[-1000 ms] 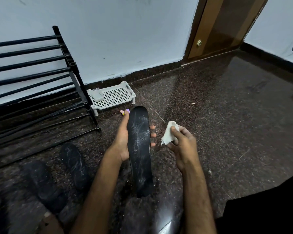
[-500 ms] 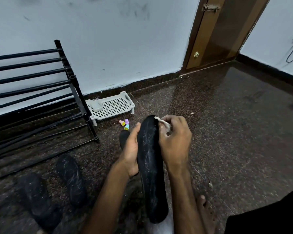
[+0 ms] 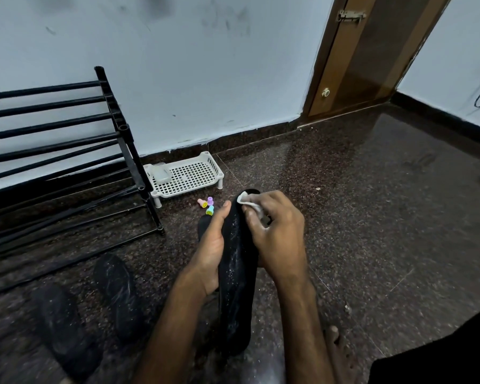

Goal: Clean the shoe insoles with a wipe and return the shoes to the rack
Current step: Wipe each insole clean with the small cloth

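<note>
My left hand (image 3: 209,250) grips a long black insole (image 3: 237,286) from its left side, holding it up lengthwise in front of me; pale dust streaks its surface. My right hand (image 3: 277,234) pinches a crumpled white wipe (image 3: 250,202) and presses it on the insole's far tip. Two more dark insoles or shoes (image 3: 117,295) (image 3: 64,331) lie blurred on the floor at lower left. The black tube shoe rack (image 3: 67,151) stands against the wall at left, its bars bare.
A white perforated plastic tray (image 3: 189,176) sits by the wall beside the rack. Three small coloured toy pieces (image 3: 207,205) lie in front of it. Another dark shape (image 3: 203,225) shows behind my left hand. A brown door (image 3: 372,56) stands at back right. My bare foot (image 3: 336,345) rests lower right.
My right hand has brought the wipe from beside the insole onto its far tip. The insole has been drawn nearer and the view has tilted up.
</note>
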Tool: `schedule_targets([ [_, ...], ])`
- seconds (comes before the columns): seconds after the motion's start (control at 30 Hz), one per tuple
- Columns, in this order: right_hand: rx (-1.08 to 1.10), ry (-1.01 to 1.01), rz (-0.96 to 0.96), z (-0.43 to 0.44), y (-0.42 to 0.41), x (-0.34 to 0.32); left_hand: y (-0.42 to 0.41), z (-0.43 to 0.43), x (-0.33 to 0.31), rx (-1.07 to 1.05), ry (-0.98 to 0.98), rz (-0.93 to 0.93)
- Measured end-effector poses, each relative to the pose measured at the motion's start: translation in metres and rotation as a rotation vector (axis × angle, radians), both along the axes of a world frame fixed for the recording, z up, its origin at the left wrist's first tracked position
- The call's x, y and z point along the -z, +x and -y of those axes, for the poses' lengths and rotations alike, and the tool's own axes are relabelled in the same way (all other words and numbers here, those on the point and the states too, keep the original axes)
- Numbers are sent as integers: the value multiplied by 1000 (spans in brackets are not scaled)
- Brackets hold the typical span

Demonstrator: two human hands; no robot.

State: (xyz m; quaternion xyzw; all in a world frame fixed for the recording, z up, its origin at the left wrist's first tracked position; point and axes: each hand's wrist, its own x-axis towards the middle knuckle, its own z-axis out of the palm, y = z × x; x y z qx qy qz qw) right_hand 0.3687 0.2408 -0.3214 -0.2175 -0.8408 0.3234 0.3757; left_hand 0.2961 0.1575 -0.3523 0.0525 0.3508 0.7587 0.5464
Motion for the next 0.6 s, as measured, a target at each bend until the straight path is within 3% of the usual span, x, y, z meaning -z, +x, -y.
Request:
schedule_targets([
  [0.2,220,-5,-5,-5,2,1,2,2,2,16,-57,-18],
  [0.37,-37,8,74,2,-4,-8,0,2,2,-9,1,47],
  [0.5,166,-4,111,-10,3,0,-1,5,5,7,-65,-4],
  [0.6,136,34,52,-4,-4,-9,1,1,2,-15,-53,9],
])
